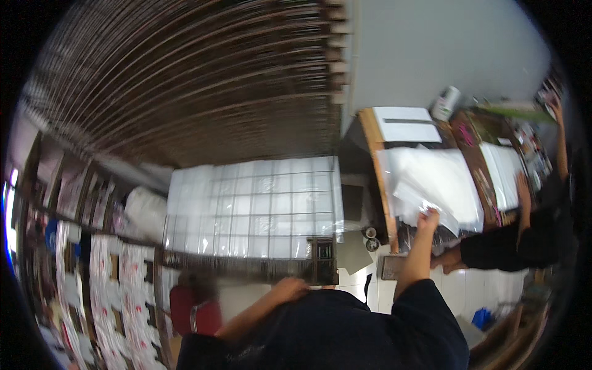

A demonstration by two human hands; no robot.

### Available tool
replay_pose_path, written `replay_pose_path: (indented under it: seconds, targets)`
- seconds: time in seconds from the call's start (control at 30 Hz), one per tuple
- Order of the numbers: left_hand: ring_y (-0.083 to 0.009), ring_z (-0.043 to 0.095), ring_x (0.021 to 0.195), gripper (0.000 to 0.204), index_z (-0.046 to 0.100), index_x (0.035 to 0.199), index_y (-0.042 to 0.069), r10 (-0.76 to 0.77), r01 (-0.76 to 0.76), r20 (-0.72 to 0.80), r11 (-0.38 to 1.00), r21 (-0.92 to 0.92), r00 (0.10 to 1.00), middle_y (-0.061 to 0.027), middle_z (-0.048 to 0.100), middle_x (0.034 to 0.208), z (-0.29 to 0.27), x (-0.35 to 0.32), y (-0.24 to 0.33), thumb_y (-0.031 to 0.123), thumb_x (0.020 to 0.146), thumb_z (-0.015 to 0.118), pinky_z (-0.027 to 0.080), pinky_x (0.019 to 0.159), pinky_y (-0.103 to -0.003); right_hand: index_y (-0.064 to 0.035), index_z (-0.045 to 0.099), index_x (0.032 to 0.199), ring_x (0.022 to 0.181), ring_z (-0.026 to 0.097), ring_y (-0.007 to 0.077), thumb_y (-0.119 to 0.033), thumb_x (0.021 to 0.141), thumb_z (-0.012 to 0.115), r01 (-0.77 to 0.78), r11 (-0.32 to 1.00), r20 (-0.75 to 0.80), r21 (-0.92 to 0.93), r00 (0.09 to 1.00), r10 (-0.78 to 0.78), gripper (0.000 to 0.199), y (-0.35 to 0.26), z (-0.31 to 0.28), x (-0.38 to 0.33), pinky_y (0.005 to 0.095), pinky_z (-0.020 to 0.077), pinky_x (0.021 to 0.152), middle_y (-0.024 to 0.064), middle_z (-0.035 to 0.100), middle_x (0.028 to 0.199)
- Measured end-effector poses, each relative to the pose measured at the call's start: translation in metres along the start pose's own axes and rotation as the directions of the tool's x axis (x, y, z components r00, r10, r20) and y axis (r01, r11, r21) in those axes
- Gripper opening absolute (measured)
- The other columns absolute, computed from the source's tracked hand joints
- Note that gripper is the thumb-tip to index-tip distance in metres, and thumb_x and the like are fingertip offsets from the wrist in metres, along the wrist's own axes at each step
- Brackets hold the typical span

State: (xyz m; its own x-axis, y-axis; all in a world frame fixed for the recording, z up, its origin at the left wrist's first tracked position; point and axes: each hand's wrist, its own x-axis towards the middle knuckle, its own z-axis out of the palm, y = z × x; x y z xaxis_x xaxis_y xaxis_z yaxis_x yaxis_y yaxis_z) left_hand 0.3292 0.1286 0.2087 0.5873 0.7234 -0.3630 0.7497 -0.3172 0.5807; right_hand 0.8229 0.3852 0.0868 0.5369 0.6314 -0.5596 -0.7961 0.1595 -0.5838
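While left hand (290, 288) idles, right hand (428, 217) grips plastic sheet (441, 185).

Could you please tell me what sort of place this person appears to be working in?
Probably a small print or packing workshop. A wooden table carries stacked white sheets, the right hand reaches into them, and racks of printed sheets fill the left side.
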Motion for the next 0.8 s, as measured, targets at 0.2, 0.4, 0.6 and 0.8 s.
replay_pose_path:
  seconds: [0.2, 0.4, 0.6, 0.8]
  targets:
    - [-0.0318, 0.059, 0.085, 0.025, 0.063, 0.098, 0.007, 0.049, -0.05, -0.01, 0.984, -0.17, 0.999, -0.0139, 0.062, 0.092, 0.039, 0.001, -0.033, 0.01, 0.073, 0.06, 0.047, 0.077, -0.041, -0.0019, 0.046, 0.101, 0.085, 0.055, 0.0225, -0.001, 0.069, 0.055, 0.266, 0.929, 0.016, -0.258, 0.963, -0.271, 0.034, -0.023, 0.023, -0.082, 0.0363, 0.0522, 0.068, 0.0118, 0.053, 0.092]
    - [-0.0275, 0.059, 0.089, 0.026, 0.064, 0.095, 0.008, -0.058, -0.019, -0.084, 0.709, -0.705, 0.995, -0.0102, 0.062, 0.095, 0.046, -0.046, -0.043, 0.006, 0.069, 0.063, 0.047, 0.075, -0.039, -0.0041, 0.035, 0.12, 0.098, 0.048, 0.023, 0.0, 0.071, 0.053, 0.583, 0.742, 0.385, -0.331, 0.801, -0.459, 0.052, -0.038, 0.11, -0.291, 0.0345, 0.0422, 0.083, 0.0124, 0.044, 0.113]
    - [-0.0322, 0.057, 0.084, 0.026, 0.063, 0.089, 0.007, 0.005, -0.092, -0.303, 0.957, -0.275, 0.953, -0.0129, 0.061, 0.083, 0.038, -0.065, -0.06, 0.016, 0.065, 0.064, 0.046, 0.07, -0.04, -0.0051, 0.018, 0.133, 0.105, 0.042, 0.0232, 0.002, 0.07, 0.051, 0.584, 0.769, 0.596, -0.26, 0.724, -0.348, 0.072, 0.006, 0.165, -0.398, 0.0331, 0.033, 0.091, 0.0135, 0.039, 0.119]
    - [-0.022, 0.057, 0.092, 0.04, 0.062, 0.099, 0.007, -0.186, -0.04, -0.145, 0.477, -0.878, 0.972, -0.0092, 0.06, 0.099, 0.036, -0.118, -0.086, 0.042, 0.079, 0.058, 0.044, 0.076, -0.034, -0.0051, 0.013, 0.136, 0.101, 0.045, 0.022, 0.006, 0.071, 0.052, 0.429, 0.819, 0.659, -0.381, 0.747, -0.085, 0.077, 0.117, 0.176, -0.435, 0.0322, 0.0359, 0.089, 0.0116, 0.043, 0.115]
